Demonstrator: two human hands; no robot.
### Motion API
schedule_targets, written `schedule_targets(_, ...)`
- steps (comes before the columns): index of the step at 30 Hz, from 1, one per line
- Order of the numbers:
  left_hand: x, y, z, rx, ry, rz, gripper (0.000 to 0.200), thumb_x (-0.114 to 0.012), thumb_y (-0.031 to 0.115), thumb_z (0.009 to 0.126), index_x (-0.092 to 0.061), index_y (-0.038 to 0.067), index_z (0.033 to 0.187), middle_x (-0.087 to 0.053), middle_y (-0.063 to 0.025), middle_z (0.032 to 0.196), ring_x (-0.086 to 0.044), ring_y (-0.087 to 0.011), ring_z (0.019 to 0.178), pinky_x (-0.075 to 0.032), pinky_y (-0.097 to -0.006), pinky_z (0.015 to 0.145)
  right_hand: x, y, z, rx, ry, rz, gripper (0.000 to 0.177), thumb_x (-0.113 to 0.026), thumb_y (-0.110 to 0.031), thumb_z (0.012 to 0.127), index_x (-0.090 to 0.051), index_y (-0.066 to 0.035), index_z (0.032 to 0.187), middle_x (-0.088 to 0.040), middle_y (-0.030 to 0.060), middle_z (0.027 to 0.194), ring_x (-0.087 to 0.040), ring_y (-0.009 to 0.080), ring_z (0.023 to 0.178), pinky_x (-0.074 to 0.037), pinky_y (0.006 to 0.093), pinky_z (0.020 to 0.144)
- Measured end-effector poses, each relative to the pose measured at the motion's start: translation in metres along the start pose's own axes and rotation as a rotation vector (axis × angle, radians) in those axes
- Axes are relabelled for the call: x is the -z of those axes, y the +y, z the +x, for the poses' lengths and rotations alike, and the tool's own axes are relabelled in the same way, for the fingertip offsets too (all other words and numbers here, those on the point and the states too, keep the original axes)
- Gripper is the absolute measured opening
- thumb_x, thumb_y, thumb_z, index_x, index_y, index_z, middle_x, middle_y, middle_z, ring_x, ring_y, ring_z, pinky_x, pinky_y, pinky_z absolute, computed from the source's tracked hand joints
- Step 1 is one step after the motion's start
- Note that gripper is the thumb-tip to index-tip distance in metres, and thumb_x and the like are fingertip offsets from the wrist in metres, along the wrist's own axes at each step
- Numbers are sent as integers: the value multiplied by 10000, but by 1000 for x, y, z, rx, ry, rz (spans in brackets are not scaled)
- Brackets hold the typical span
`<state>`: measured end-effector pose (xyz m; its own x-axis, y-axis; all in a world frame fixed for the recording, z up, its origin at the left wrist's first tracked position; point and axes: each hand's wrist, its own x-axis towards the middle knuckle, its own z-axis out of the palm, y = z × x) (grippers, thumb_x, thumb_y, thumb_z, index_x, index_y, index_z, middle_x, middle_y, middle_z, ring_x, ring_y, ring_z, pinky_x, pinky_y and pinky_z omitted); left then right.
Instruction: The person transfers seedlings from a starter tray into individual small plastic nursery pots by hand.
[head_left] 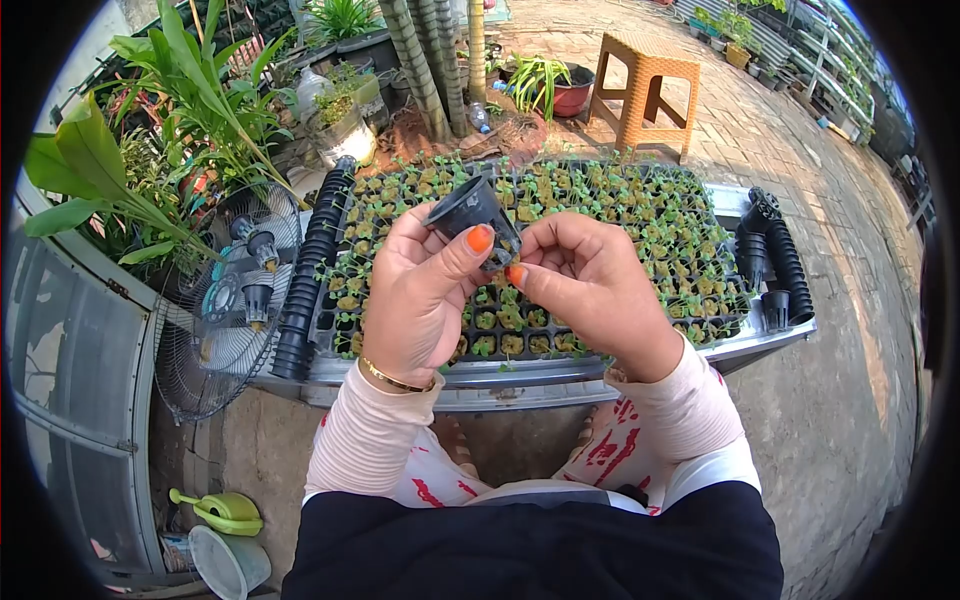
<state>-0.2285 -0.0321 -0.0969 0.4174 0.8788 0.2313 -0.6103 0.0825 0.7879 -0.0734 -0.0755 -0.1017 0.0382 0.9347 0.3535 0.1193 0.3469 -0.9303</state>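
Observation:
My left hand (415, 295) is closed around a small black plastic pot (468, 208), held tilted with its mouth toward the upper left. At the pot's lower end, the thumb and fingers of my right hand (605, 290) are pinched together. Whatever lies between those fingertips is too small and covered to make out. Beneath both hands spread black seedling trays (326, 318), their cells filled with sprouts in yellowish-brown plugs. A long stack of black pots (312, 265) lies along the trays' left side, and another stack (790, 270) along the right.
On the left, a wire fan grille (190, 365) carries several potted seedlings (258, 300). A woven-pattern orange stool (645, 90) stands beyond the trays. Leafy plants (150, 130) crowd the upper left. A green watering can (228, 512) and a pale bucket (228, 562) sit on the floor.

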Motion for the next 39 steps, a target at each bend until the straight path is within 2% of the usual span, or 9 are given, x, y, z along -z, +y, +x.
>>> schedule_targets(9,0,-5,3,-78,76,51,397,-702,53,758,-458,-5,1066,-584,-84,978,-578,-137,860,-471,-267,739,4,-1,0,81,81,-121,163,-679,-101,673,-583,8,746,-514,30,650,-408,66,501,-344,233,460)
schedule_targets(12,-3,-6,4,-97,91,53,399,-706,40,749,-458,-7,1059,-589,-86,970,-582,-134,853,-475,-258,743,0,-8,-3,116,54,-290,167,-685,-92,646,-570,-2,725,-494,64,639,-423,131,505,-352,272,468)
schedule_targets(14,-4,-7,4,-110,98,55,398,-707,32,746,-459,-9,1055,-591,-86,964,-583,-133,850,-477,-253,747,-3,-8,-5,339,64,-461,179,-693,-90,637,-551,-10,711,-484,98,639,-464,215,545,-377,321,499)
schedule_targets(17,-3,-8,4,-117,104,53,395,-710,22,740,-464,-11,1046,-593,-84,957,-584,-130,847,-477,-247,754,-8,-7,-6,452,86,-559,196,-701,-94,633,-540,-16,712,-485,120,654,-497,280,610,-397,357,540)
schedule_targets(20,-3,-10,3,-95,89,85,385,-709,24,742,-468,-14,1040,-593,-85,957,-584,-129,852,-479,-247,758,-11,-4,-6,456,124,-589,204,-701,-98,634,-533,-17,716,-491,127,666,-509,298,631,-405,371,558)
schedule_targets(27,-3,-9,4,-102,111,64,384,-714,48,747,-469,-8,1037,-591,-76,951,-582,-121,842,-476,-235,730,-6,-3,-3,399,91,-523,127,-660,-62,657,-571,-5,727,-490,118,655,-497,275,594,-393,355,534)
schedule_targets(32,-1,-6,5,-75,119,45,377,-710,71,757,-472,5,1042,-589,-64,945,-580,-122,844,-480,-257,722,-2,-10,-4,308,123,-448,71,-618,-36,670,-603,-20,738,-493,86,648,-455,193,546,-361,307,495)
schedule_targets(34,6,-2,7,-46,93,85,331,-630,102,824,-462,21,1097,-570,-63,1009,-574,-164,891,-494,-359,766,1,-15,-3,340,132,-441,75,-622,-35,670,-603,-13,740,-504,73,658,-435,167,539,-353,281,491)
schedule_targets(39,26,46,6,-48,69,98,285,-594,146,860,-481,9,1083,-584,-61,970,-588,-182,872,-508,-375,776,8,-25,-8,263,190,-249,79,-612,20,712,-590,17,788,-513,22,749,-400,57,590,-323,193,514)
